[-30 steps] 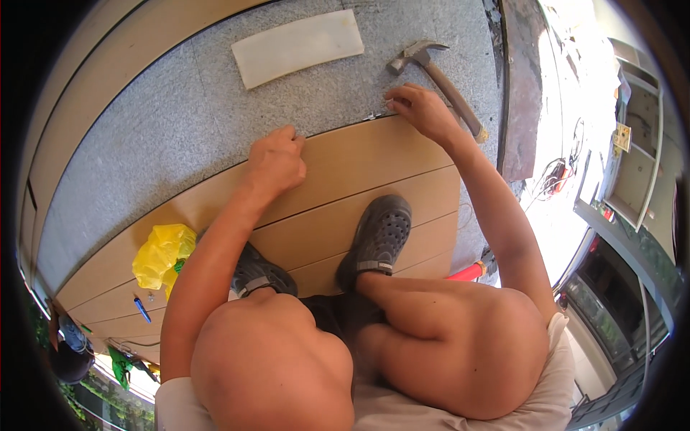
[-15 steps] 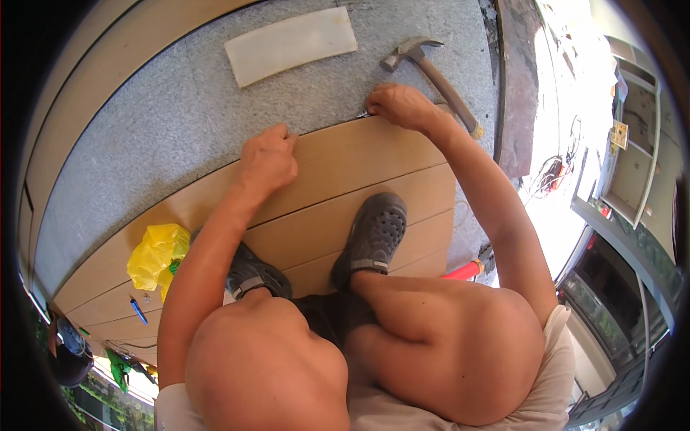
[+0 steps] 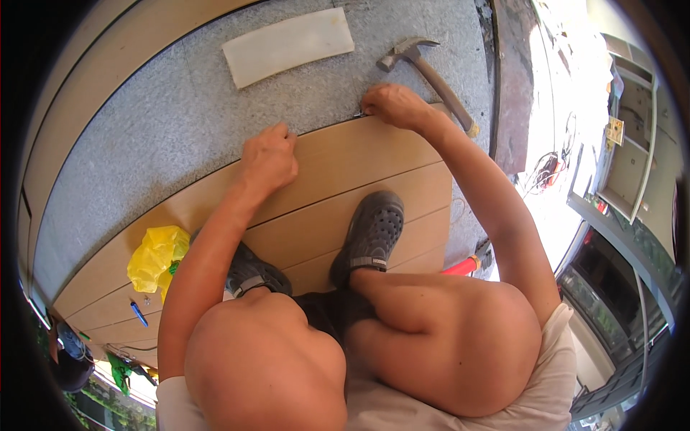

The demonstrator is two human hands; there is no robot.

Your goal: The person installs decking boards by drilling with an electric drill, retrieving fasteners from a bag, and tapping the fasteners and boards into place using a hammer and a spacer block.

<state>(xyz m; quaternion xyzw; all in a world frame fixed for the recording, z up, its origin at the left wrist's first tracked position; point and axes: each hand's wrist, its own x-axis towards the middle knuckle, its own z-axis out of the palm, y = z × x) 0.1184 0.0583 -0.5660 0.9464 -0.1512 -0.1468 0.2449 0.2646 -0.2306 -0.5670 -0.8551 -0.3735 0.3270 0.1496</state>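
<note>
My left hand [image 3: 269, 159] is closed, its knuckles upward, at the far edge of a tan plank [image 3: 338, 147]. Whatever its curled fingers may hold is hidden. Farther right along that same edge, my right hand [image 3: 394, 105] pinches a small shiny metal piece [image 3: 359, 115], seen only in part. Just beyond the right hand lies a claw hammer [image 3: 440, 82] with a wooden handle, its head pointing away to the left. A pale rectangular block [image 3: 289, 48] rests flat on the grey floor [image 3: 165, 122] past both hands.
My dark clogs [image 3: 370, 233] stand on the joined planks. To the left are a yellow plastic bag [image 3: 157, 257] and a blue pen-like item [image 3: 139, 314]. A red tool handle [image 3: 460, 266] lies near my right knee. Cables [image 3: 550, 171] tangle at the right, by a dark strip.
Both hands keep their places at the plank edge. The view has shifted very slightly; nothing else has visibly moved.
</note>
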